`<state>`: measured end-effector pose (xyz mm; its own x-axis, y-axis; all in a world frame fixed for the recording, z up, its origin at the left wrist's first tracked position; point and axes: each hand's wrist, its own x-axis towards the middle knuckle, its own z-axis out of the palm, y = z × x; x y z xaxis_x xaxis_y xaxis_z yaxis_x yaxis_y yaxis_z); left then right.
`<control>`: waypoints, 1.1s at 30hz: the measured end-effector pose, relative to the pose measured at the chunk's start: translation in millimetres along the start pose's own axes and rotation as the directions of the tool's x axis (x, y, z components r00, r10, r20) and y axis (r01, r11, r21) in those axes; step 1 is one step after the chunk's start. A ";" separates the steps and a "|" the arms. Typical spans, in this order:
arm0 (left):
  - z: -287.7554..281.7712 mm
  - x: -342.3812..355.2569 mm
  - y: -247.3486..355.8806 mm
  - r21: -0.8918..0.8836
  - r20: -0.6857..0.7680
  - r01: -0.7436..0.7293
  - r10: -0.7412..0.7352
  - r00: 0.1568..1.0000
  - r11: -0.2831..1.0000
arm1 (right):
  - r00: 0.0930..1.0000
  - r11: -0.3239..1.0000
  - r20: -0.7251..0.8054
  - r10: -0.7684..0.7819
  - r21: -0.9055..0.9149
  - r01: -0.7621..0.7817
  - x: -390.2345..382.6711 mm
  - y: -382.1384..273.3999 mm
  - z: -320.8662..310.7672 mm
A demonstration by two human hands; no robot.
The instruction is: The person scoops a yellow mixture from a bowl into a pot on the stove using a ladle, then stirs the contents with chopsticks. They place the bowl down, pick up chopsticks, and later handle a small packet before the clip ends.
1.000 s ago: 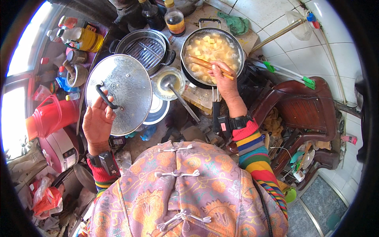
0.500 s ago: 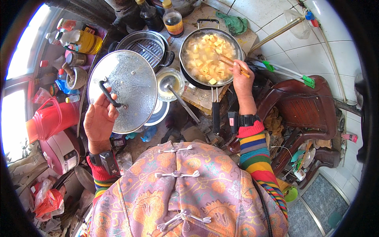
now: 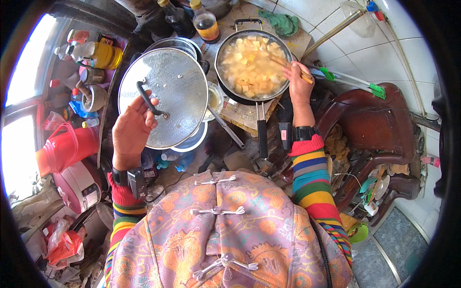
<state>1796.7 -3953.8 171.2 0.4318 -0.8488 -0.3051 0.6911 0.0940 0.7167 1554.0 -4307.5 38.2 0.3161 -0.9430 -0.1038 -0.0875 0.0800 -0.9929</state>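
one round glass lid with a black handle, one black long-handled frying pan of yellow chunks and one pair of wooden chopsticks. two dark-liquid bottles with yellow caps, one red plastic jug. two hands: left hand, right hand.

Hidden or unclear items:
- Steel pot: mostly covered by the glass lid; contents not visible.
- Small bowl: left part behind the lid's rim.
- Lid handle: lower end hidden under the left hand.
- Chopsticks: rear ends concealed in the right hand; tips sunk among the yellow chunks in the frying pan.
- Dark bottles: tops cut off by the picture's upper rim.
- Worktop: surface largely buried; clutter along the left rim too bent and small to identify.
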 end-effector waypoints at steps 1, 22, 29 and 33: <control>1.7 4.6 -1.4 0.003 0.010 0.004 -0.004 1.000 1.000 | 1.000 0.998 0.019 0.021 -0.060 -0.020 -2.4 -1.8 -4.8; 38.2 99.8 -42.9 0.043 0.050 0.152 -0.155 0.987 0.987 | 0.999 0.998 -0.015 0.043 0.056 -0.042 -87.8 -65.3 -86.9; 61.7 157.8 -85.7 0.126 0.089 0.250 -0.262 0.961 0.960 | 0.973 0.995 -0.222 0.062 0.088 -0.044 -120.7 -63.8 -139.3; 76.1 186.9 -111.5 0.163 0.111 0.302 -0.322 0.940 0.939 | 0.945 0.994 -0.313 0.090 0.081 -0.068 -138.8 -60.1 -162.7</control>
<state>1756.2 -4162.5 81.9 0.1193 -0.8861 -0.4478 0.6848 -0.2532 0.6834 1361.6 -4234.0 121.5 -0.0045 -0.9854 -0.1699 -0.0322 0.1700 -0.9849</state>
